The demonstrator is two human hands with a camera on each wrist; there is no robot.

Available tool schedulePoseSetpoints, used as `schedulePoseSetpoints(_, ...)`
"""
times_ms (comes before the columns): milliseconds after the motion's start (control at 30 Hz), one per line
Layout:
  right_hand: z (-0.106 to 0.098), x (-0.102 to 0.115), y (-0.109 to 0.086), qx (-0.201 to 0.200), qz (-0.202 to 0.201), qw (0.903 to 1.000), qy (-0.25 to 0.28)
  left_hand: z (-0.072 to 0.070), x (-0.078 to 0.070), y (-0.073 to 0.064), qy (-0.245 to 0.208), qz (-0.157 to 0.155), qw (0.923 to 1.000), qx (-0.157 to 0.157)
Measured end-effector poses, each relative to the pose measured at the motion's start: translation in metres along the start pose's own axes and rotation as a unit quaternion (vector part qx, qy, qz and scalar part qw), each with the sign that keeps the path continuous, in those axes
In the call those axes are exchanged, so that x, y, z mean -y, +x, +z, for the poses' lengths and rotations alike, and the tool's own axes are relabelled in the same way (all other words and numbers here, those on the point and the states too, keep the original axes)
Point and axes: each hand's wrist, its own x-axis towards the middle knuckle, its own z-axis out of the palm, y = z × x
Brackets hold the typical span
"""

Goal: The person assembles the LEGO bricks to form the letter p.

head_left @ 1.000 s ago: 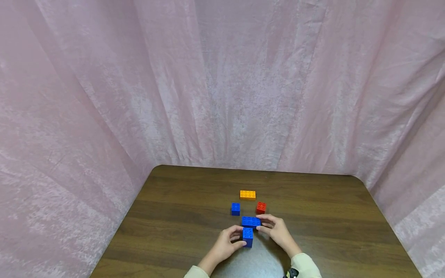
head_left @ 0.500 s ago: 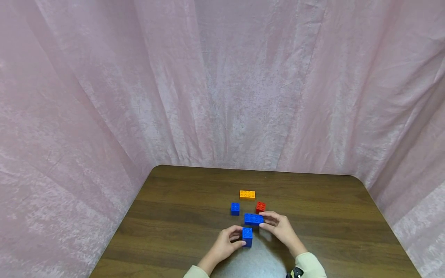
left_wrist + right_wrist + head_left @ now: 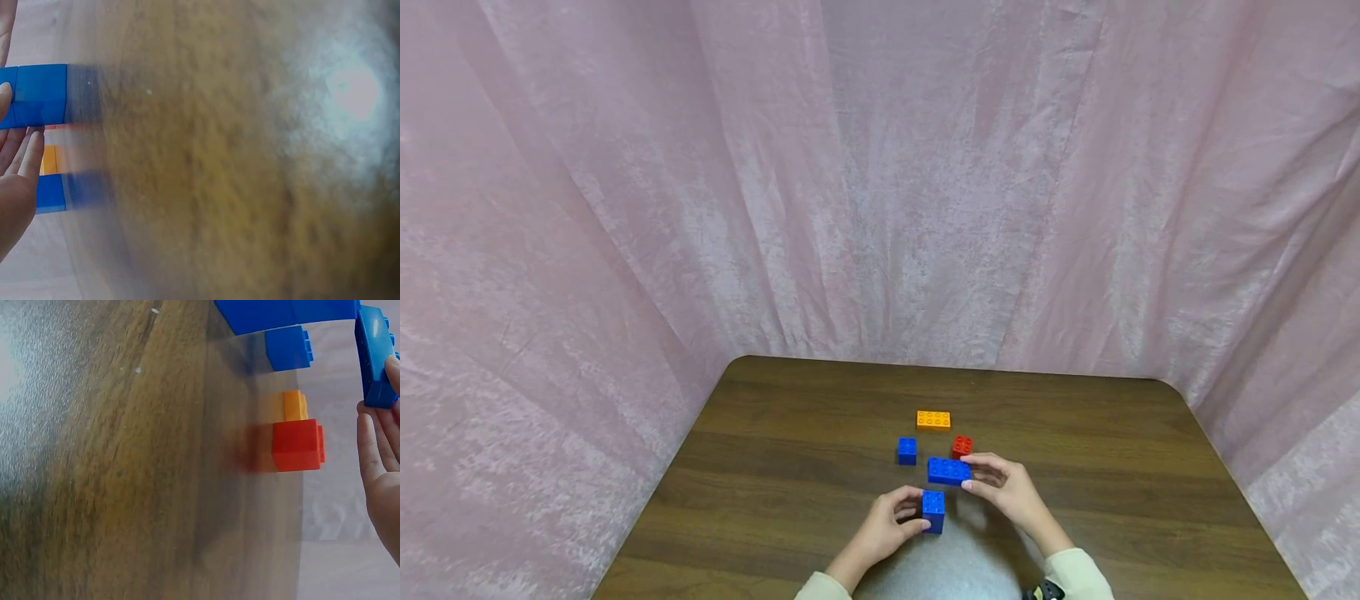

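Observation:
My left hand (image 3: 883, 527) grips a stack of two square blue bricks (image 3: 933, 512) between thumb and fingers, upright on the table. In the left wrist view the seam between the stacked bricks (image 3: 40, 97) shows. Beyond it, to the right, my right hand (image 3: 1011, 497) pinches a long blue brick (image 3: 949, 471) by its right end, studs up. The right wrist view shows this long brick (image 3: 375, 359) raised off the table, apart from the stack and slightly tilted.
A square blue brick (image 3: 907, 451) stands beyond the stack, to the left. A red square brick (image 3: 962, 446) is just behind the long brick, and an orange long brick (image 3: 933, 420) lies farther back. Pink curtains (image 3: 880, 183) surround the wooden table (image 3: 775, 467).
My right hand has moved the long blue brick away from the stack, to the right and toward the back, opening a gap between them. My left hand and the stack have stayed almost still.

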Motion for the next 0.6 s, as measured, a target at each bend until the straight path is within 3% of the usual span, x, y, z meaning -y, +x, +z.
schedulePoseSetpoints(367, 0.0, 0.011, -0.01, 0.027, -0.058, 0.998, 0.001, 0.0, 0.002, 0.0, 0.018, 0.028, 0.9995, -0.002)
schedulePoseSetpoints(600, 0.002, 0.014, -0.017, 0.042, -0.084, 0.9955, 0.0, -0.002, 0.005, 0.0, 0.002, 0.031, 0.9995, 0.001)
